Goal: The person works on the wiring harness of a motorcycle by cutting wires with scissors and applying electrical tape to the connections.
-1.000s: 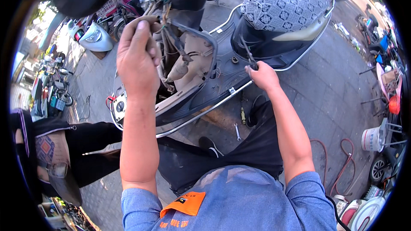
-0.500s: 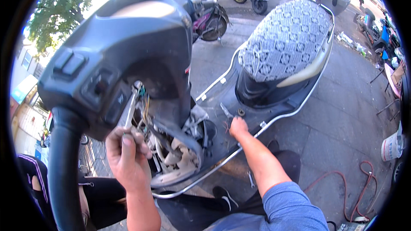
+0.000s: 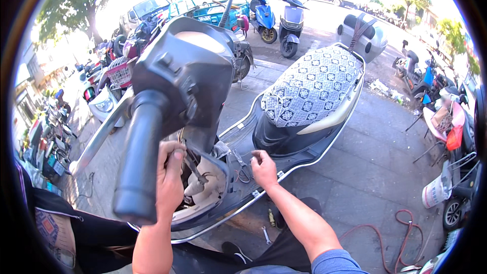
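My left hand (image 3: 170, 175) is closed on thin wiring (image 3: 181, 142) below the scooter's black handlebar grip (image 3: 139, 157), which partly covers it. Under that, the opened front housing (image 3: 208, 182) shows cables and a pale, dusty inside. My right hand (image 3: 265, 172) hovers over the footboard with loosely bent fingers apart and nothing visible in them. Just left of it lies a metal hand tool (image 3: 242, 171) with looped handles, probably scissors or pliers. Behind it is the seat (image 3: 309, 83) in a grey patterned cover.
A person's dark-clothed leg (image 3: 96, 228) is at lower left. A wrench (image 3: 266, 234) and a yellow-green tool (image 3: 271, 217) lie on the pavement. A red hose (image 3: 380, 238), white bucket (image 3: 431, 193) and pink chair (image 3: 439, 122) are at right. Parked scooters (image 3: 291, 25) surround the workspace.
The view has tilted upward to show the handlebar and street. My right hand, earlier gripping the tool, has let go of it on the footboard. My left hand stays at the wiring.
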`<state>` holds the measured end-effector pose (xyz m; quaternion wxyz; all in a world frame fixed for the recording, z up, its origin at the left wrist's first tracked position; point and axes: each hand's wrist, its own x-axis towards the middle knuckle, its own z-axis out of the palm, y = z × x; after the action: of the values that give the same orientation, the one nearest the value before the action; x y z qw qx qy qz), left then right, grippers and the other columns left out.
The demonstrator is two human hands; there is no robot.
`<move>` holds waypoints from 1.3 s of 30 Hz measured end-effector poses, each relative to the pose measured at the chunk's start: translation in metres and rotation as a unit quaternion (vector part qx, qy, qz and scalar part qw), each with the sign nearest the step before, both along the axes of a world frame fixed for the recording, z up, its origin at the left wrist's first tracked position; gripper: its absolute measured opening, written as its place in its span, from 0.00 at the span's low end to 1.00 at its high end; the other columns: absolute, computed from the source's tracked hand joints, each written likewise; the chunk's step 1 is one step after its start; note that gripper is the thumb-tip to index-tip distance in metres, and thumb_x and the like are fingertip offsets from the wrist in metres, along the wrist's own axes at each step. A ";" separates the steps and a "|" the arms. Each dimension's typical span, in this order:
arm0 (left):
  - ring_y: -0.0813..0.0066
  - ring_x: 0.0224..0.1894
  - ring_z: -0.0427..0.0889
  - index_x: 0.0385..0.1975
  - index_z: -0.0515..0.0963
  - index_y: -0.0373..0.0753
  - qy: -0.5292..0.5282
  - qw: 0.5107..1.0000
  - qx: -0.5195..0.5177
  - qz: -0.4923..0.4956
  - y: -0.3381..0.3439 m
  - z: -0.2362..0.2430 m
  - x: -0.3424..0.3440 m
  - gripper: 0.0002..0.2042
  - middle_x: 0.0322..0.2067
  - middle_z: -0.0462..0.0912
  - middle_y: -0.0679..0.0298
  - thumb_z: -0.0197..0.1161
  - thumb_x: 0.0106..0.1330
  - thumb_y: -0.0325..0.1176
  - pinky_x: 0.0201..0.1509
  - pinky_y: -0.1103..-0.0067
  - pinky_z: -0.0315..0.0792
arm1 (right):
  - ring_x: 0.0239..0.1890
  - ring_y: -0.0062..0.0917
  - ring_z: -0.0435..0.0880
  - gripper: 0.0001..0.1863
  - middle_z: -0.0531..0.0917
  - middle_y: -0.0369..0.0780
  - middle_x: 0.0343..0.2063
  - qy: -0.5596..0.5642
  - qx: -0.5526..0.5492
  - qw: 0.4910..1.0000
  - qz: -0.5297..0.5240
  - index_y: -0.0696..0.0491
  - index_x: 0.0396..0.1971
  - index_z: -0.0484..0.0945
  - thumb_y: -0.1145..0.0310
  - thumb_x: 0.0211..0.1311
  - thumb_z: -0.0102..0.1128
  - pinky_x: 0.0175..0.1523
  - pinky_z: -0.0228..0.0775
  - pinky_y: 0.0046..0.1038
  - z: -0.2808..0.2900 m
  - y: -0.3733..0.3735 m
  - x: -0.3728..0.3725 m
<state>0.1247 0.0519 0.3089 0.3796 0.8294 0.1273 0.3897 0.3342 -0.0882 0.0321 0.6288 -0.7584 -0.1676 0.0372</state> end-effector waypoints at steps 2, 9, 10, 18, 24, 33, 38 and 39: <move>0.77 0.35 0.76 0.43 0.81 0.32 -0.045 0.998 0.039 -0.032 0.004 -0.005 0.011 0.06 0.35 0.81 0.64 0.57 0.83 0.24 0.46 0.77 0.73 | 0.36 0.13 0.82 0.08 0.86 0.33 0.35 -0.072 0.073 0.995 -0.013 0.58 0.51 0.85 0.76 0.78 0.61 0.44 0.77 0.21 0.067 -0.025 -0.015; 0.44 0.44 0.87 0.44 0.86 0.32 -0.042 0.996 0.050 -0.063 0.004 0.008 0.008 0.09 0.38 0.88 0.48 0.62 0.78 0.31 0.49 0.61 0.79 | 0.34 0.34 0.87 0.20 0.85 0.42 0.38 -0.529 0.058 0.845 0.054 0.53 0.53 0.86 0.84 0.60 0.69 0.38 0.81 0.35 0.260 -0.047 -0.091; 0.46 0.44 0.87 0.44 0.86 0.33 -0.019 0.998 0.038 -0.042 0.006 0.008 -0.002 0.09 0.38 0.88 0.48 0.63 0.78 0.32 0.49 0.61 0.79 | 0.37 0.34 0.88 0.28 0.86 0.40 0.41 -0.608 0.042 0.790 0.064 0.48 0.59 0.87 0.83 0.57 0.71 0.40 0.83 0.34 0.266 -0.031 -0.090; 0.47 0.40 0.85 0.44 0.85 0.33 0.015 0.991 0.118 -0.056 0.022 0.000 -0.018 0.08 0.36 0.85 0.50 0.67 0.76 0.32 0.45 0.60 0.78 | 0.40 0.28 0.89 0.30 0.88 0.32 0.49 -0.717 -0.124 0.680 0.088 0.40 0.63 0.88 0.73 0.58 0.72 0.43 0.83 0.30 0.294 0.002 -0.093; 0.47 0.40 0.86 0.43 0.86 0.35 -0.022 0.988 0.143 -0.045 0.024 -0.006 -0.015 0.06 0.36 0.85 0.53 0.70 0.74 0.30 0.46 0.61 0.80 | 0.41 0.30 0.90 0.18 0.89 0.32 0.42 -0.733 -0.158 0.653 0.105 0.46 0.49 0.89 0.74 0.57 0.70 0.45 0.83 0.34 0.300 0.003 -0.086; 0.48 0.41 0.83 0.33 0.81 0.36 -0.059 0.971 0.230 -0.007 0.021 0.006 -0.010 0.07 0.35 0.80 0.56 0.74 0.59 0.25 0.44 0.59 0.78 | 0.41 0.45 0.87 0.04 0.86 0.45 0.36 -0.494 -0.131 0.822 0.251 0.56 0.38 0.85 0.74 0.65 0.68 0.46 0.78 0.43 0.311 0.001 -0.091; 0.51 0.40 0.86 0.35 0.85 0.34 -0.003 0.990 0.140 -0.028 0.018 0.015 -0.019 0.06 0.34 0.83 0.57 0.75 0.61 0.23 0.44 0.63 0.79 | 0.37 0.21 0.80 0.07 0.82 0.36 0.31 -0.248 -0.156 0.892 0.345 0.58 0.39 0.85 0.70 0.76 0.65 0.47 0.74 0.32 0.304 -0.005 -0.061; 0.51 0.40 0.86 0.36 0.85 0.34 0.003 0.992 0.127 -0.027 0.023 0.018 -0.021 0.06 0.34 0.83 0.57 0.75 0.62 0.23 0.45 0.63 0.79 | 0.38 0.18 0.79 0.06 0.83 0.34 0.35 -0.288 -0.139 0.897 0.306 0.56 0.44 0.86 0.69 0.76 0.66 0.49 0.76 0.31 0.311 -0.011 -0.067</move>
<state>0.1035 0.0747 0.3269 0.2815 0.8748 0.0557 0.3903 0.2668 -0.0993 0.3433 0.3985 -0.7268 -0.5586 0.0304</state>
